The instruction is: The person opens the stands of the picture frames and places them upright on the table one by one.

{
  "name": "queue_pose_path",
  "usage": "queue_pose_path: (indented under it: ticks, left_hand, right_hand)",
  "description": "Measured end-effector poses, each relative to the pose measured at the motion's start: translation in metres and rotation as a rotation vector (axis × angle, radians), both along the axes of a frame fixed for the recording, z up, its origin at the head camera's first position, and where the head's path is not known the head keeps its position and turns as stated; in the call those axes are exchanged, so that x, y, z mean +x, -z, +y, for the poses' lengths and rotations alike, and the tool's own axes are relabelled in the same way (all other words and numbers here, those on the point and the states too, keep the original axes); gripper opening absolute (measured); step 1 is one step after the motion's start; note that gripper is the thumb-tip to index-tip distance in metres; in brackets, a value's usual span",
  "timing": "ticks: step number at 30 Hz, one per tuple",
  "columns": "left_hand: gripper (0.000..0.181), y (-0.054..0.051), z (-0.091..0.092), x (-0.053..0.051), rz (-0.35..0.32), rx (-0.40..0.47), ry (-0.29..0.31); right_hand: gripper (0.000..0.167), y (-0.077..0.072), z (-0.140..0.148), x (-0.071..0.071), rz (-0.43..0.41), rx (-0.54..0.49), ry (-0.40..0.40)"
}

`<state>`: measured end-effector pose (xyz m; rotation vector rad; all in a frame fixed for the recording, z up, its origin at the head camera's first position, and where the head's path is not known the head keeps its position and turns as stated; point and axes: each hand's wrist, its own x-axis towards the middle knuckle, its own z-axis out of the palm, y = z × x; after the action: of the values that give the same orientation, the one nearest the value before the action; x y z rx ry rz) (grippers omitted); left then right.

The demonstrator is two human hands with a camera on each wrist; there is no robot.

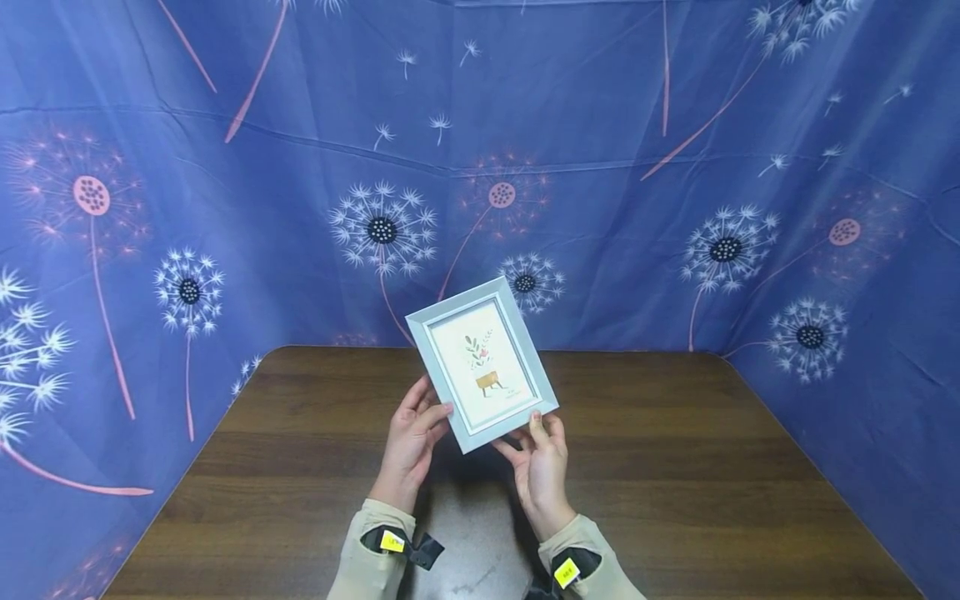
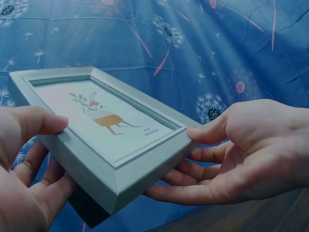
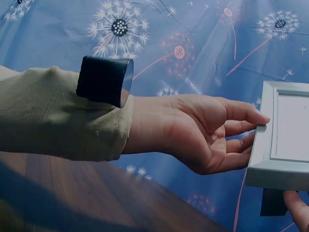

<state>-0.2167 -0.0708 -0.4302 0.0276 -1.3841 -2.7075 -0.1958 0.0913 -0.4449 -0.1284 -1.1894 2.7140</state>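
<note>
A pale blue-grey picture frame [image 1: 482, 364] is held up above the table, tilted, its front facing the head camera. Behind its front is a print of a plant in a brown legged pot. My left hand [image 1: 411, 442] grips the frame's left edge, thumb on the front and fingers behind. At the bottom right edge my right hand [image 1: 542, 475] pinches the frame, its thumb on the front border. In the left wrist view a dark piece [image 2: 89, 208] juts out below the frame's back; most of the back is hidden.
A dark brown wooden table [image 1: 675, 467] lies under the hands. Blue cloth [image 1: 615, 208] with dandelion prints hangs behind it and along both sides. Each wrist wears a black strap with a yellow label [image 1: 392, 541] over a light sleeve.
</note>
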Motion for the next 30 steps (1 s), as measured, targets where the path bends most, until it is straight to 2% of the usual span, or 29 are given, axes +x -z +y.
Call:
queue_pose_path:
  ticks: [5, 10, 15, 21, 25, 30]
  left_hand:
    - [0.058, 0.001, -0.002, -0.001, 0.009, -0.010, 0.004]
    - [0.060, 0.001, -0.006, -0.001, 0.023, -0.028, 0.004]
    - [0.059, -0.001, -0.010, 0.001, 0.053, -0.072, 0.018]
    - [0.058, -0.002, -0.014, 0.002, 0.072, -0.070, 0.042]
    - [0.057, -0.001, -0.016, 0.001, 0.074, -0.072, 0.050]
    - [0.055, 0.001, -0.018, 0.000, 0.078, -0.067, 0.062]
  right_hand:
    - [0.016, 0.004, 0.002, -0.001, 0.017, -0.006, -0.019]
    - [0.017, 0.006, 0.007, -0.003, 0.037, 0.030, -0.024]
    - [0.017, 0.002, 0.017, -0.006, 0.071, 0.053, -0.020]
    - [0.019, -0.004, 0.026, -0.009, 0.102, 0.091, -0.026]
    - [0.019, -0.007, 0.034, -0.010, 0.098, 0.184, -0.050]
    - [0.022, -0.011, 0.046, -0.012, 0.149, 0.332, -0.161]
